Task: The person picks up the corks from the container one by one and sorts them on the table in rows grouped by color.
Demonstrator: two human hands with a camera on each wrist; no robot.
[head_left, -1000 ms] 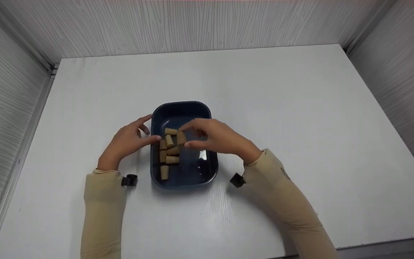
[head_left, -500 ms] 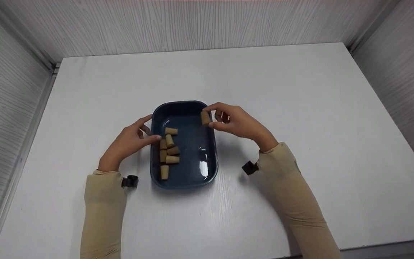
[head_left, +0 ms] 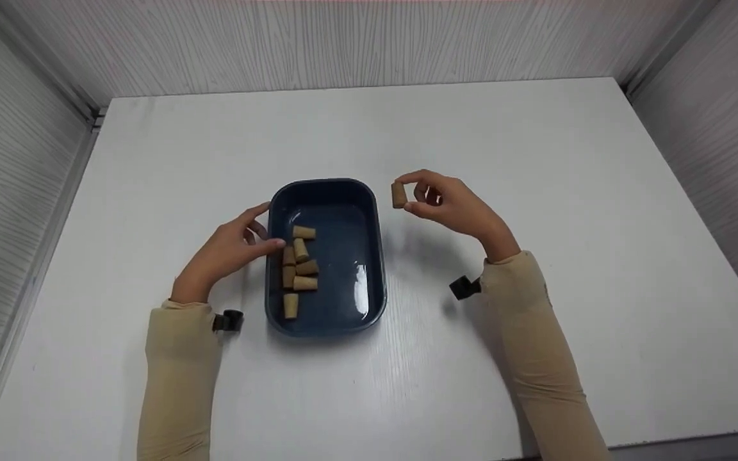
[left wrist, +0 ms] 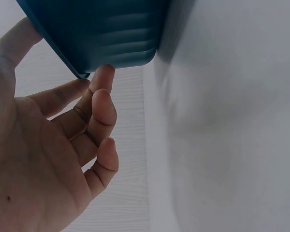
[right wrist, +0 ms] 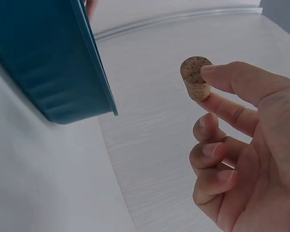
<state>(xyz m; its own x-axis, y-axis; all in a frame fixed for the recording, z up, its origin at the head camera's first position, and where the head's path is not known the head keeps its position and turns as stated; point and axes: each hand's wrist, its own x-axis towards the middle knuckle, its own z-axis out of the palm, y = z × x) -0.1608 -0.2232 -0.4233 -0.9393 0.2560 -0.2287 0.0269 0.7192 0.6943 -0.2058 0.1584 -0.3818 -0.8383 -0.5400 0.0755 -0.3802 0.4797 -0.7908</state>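
My right hand (head_left: 455, 202) pinches a tapered cork stopper (head_left: 398, 195) between thumb and index finger, in the air just right of the blue tray (head_left: 382, 288). In the right wrist view the cork (right wrist: 195, 79) shows its round speckled end, and the other fingers curl below it. My left hand (head_left: 225, 253) holds the tray's left side, thumb over the rim and fingers along the outside. In the left wrist view its fingertips (left wrist: 104, 75) lie against the tray wall (left wrist: 121, 38). Several more corks (head_left: 305, 283) lie on their sides along the tray's left half, some lighter and some darker.
The tray stands on a white table (head_left: 535, 160) left of its middle. White wood-grain panels (head_left: 369, 45) rise behind the table and at both sides. A small black device (head_left: 465, 287) sticks out from the right sleeve, another (head_left: 229, 320) from the left.
My right hand has lifted a cork out of the tray and carried it up and right, past the right rim. The left hand stays at the tray's left side.
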